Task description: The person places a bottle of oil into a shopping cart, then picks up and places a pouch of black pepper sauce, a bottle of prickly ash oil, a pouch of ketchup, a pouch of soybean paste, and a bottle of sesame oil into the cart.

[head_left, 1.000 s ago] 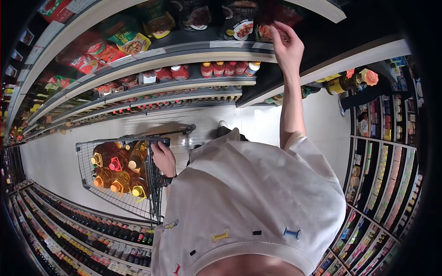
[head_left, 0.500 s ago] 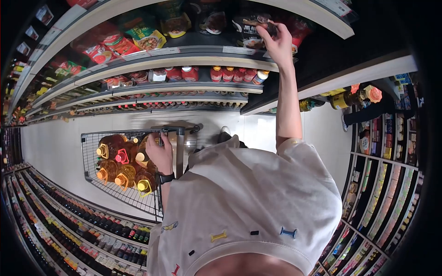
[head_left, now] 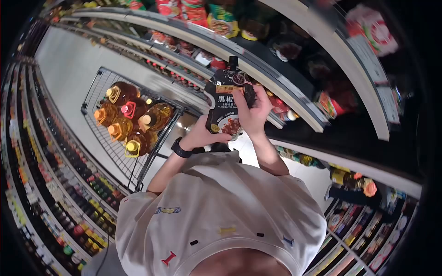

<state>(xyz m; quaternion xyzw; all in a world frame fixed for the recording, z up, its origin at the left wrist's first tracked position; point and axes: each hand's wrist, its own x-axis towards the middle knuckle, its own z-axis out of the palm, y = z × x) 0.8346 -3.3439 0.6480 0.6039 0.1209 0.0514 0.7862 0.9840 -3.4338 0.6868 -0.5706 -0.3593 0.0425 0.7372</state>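
Note:
Both hands hold a black pouch of black pepper sauce in front of my chest. The pouch has a dark spout cap at its top, and its printed front faces up toward me. My left hand grips the lower left side, thumb across the bottom edge. On the right side, my right hand is closed around the pouch with its thumb on the front; its other fingers are partly hidden behind.
A wire shopping cart with several large oil bottles stands at my left. Shelves of packets curve across the front and right. Another shelf runs along the left. A person's dark-clothed leg is at the far right.
My right hand has brought the black pouch down from the shelf to my chest. My left hand has left the cart handle and taken hold of the pouch too. The view has rotated.

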